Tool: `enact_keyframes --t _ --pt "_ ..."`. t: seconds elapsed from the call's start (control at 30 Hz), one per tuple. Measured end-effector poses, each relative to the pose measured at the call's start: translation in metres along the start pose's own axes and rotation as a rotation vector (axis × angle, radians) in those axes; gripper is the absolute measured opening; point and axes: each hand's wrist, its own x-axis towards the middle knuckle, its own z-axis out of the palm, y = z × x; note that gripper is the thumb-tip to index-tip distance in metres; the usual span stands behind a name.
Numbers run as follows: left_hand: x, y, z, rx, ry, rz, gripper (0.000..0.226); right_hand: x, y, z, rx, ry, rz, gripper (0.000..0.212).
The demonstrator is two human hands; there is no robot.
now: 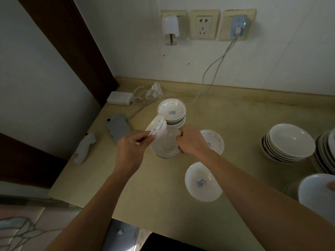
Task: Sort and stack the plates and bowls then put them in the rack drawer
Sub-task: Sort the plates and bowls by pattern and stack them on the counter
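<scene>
My left hand [131,148] pinches the rim of a small white dish with blue dashes [159,128], held tilted on edge. My right hand [193,141] grips the right rim of a white bowl [165,145] that sits on the beige counter [154,187] between both hands. Just behind stands a stack of small blue-patterned dishes [172,113]. A patterned bowl [214,141] lies behind my right wrist, partly hidden. A white bowl with a blue motif [203,182] rests nearer to me. At the right stand a stack of plain white bowls [288,144] and a plate stack [326,153].
At the back left lie a white charger block [119,98] with cables, a grey phone [118,128] and a white handheld device [85,147]. A cable hangs from the wall sockets [235,24]. Another plate [317,194] with a fingertip on it shows at the right edge.
</scene>
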Motion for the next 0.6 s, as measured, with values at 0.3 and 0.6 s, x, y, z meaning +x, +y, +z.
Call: enact_keyframes --t 0.3,0.6 --pt "0.004 0.026 0.012 -0.105 -0.100 0.172 0.020 -0.035 0.026 -0.064 0.256 -0.029 0.197 0.022" --pt "-0.011 0.050 0.043 -0.202 -0.271 0.201 0.022 -0.081 0.076 -0.081 0.236 -0.089 0.237 0.019"
